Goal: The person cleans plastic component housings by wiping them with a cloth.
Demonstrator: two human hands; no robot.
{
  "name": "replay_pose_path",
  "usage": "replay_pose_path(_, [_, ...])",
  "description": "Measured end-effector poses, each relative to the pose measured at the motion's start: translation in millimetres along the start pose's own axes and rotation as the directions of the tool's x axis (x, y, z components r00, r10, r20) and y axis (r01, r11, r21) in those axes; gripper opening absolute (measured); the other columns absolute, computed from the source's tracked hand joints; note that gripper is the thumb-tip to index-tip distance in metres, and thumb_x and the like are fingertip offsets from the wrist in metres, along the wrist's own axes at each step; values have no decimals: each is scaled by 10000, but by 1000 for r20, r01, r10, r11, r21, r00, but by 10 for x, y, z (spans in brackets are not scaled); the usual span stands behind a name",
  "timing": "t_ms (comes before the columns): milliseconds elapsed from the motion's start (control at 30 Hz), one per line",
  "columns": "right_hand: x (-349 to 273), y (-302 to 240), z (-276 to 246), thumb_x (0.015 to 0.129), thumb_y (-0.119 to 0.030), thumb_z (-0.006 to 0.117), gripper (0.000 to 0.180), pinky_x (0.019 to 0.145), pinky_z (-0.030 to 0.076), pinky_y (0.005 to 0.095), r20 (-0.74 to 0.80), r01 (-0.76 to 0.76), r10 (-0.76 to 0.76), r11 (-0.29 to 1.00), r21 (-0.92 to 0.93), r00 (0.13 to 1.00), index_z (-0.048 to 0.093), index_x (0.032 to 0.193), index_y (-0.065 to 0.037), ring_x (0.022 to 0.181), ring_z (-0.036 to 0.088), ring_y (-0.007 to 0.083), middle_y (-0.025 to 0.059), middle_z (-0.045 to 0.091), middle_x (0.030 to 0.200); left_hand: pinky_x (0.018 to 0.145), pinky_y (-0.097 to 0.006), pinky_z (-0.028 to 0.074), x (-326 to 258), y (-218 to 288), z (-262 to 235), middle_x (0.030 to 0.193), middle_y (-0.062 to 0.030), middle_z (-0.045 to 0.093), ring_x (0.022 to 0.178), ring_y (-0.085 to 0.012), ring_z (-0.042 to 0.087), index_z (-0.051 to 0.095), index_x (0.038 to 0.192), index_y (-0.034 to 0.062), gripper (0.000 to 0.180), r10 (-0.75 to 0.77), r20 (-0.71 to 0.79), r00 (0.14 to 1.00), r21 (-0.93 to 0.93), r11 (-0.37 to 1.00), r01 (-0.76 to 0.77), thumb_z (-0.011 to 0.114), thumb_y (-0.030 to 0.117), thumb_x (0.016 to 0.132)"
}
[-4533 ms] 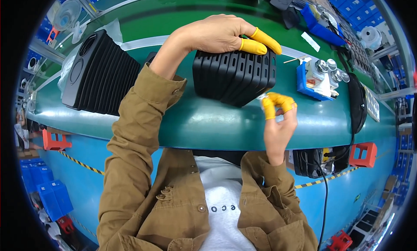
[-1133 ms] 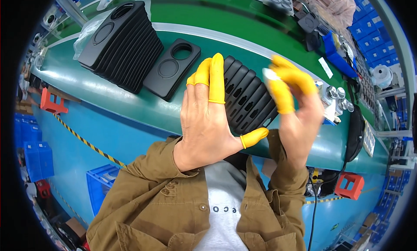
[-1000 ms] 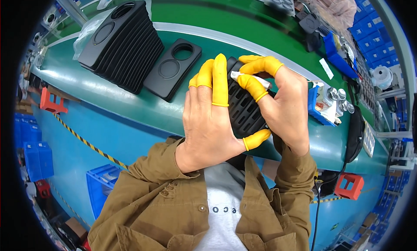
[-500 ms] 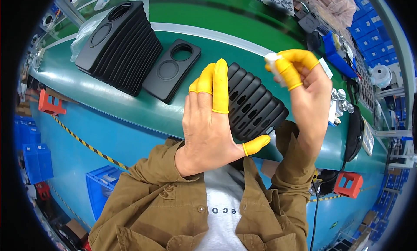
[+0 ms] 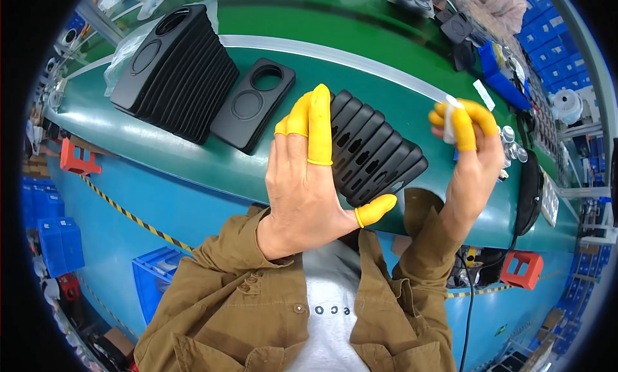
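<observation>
Left hand point(image 5: 309, 179): flat and spread, yellow rubber finger cots, resting against a ribbed stack of matte black moulded cases point(image 5: 376, 154) on the glossy green desk point(image 5: 193, 156). Right hand point(image 5: 473, 150): raised, cotted fingertips pinching a small white sticker point(image 5: 449, 118). Single black case point(image 5: 253, 104) with round cut-outs lies beside a larger stack point(image 5: 177, 69).

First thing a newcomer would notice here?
The yellow finger cots: the left hand lies flat on a row of black cases at centre. The right hand pinches a small white slip above the green table. A bigger case stack stands far left.
</observation>
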State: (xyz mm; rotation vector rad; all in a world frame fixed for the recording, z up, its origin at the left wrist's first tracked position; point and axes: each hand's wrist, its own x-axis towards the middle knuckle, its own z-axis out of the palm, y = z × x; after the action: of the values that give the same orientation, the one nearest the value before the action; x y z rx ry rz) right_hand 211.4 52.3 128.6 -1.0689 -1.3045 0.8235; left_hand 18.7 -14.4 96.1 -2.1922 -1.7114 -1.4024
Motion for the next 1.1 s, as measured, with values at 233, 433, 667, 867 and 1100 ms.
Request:
replay_pose_path(233, [-933, 443, 248, 1021, -51, 572, 145, 825, 567, 313, -281, 0, 27, 995, 97, 959, 574, 1159, -4, 1008, 650, 182, 165, 652, 1187, 952, -460, 468, 137, -22, 63, 1366, -261, 480, 1127, -416, 527, 291, 1532, -77, 1237, 18, -12, 1000, -14, 1000, -18, 899, 449, 591])
replay_pose_path(433, [-1126, 672, 421, 1003, -10, 563, 271, 985, 464, 313, -279, 71, -73, 997, -18, 958, 527, 1264, 57, 1084, 601, 178, 108, 614, 1170, 962, -422, 514, 249, -229, 37, 1249, -238, 614, 1114, -393, 649, 363, 1496, -58, 1047, -46, 169, 985, -324, 941, 99, 925, 300, 689])
replay_pose_path(667, [-925, 516, 551, 977, 8, 592, 176, 925, 516, 314, -190, 123, -145, 985, -122, 971, 555, 1138, 68, 1027, 653, 191, 168, 664, 1119, 869, -382, 542, 362, -473, 73, 1089, -197, 724, 994, -321, 720, 555, 1327, -74, 675, -203, 166, 965, -345, 905, 249, 819, 314, 842])
replay_pose_path(867, [-561, 509, 472, 912, 10, 653, 146, 793, 569, 353, -199, 250, -294, 943, -220, 935, 604, 1047, 35, 909, 732, 320, 271, 704, 1132, 893, -342, 527, 491, -616, 468, 1094, -178, 728, 1003, -224, 708, 562, 1294, -97, 512, -320, 83, 944, -632, 715, 298, 743, 209, 925])
replay_pose_path(1100, [137, 282, 367, 887, -82, 695, 275, 789, 543, 421, 99, 451, -553, 550, -703, 827, 644, 1120, 56, 898, 683, 348, 153, 712, 954, 970, -460, 543, 593, -703, 1176, 1297, -72, 631, 1161, -213, 644, 493, 1410, 100, 415, -413, 644, 643, -759, -247, 602, 413, 314, 1064])
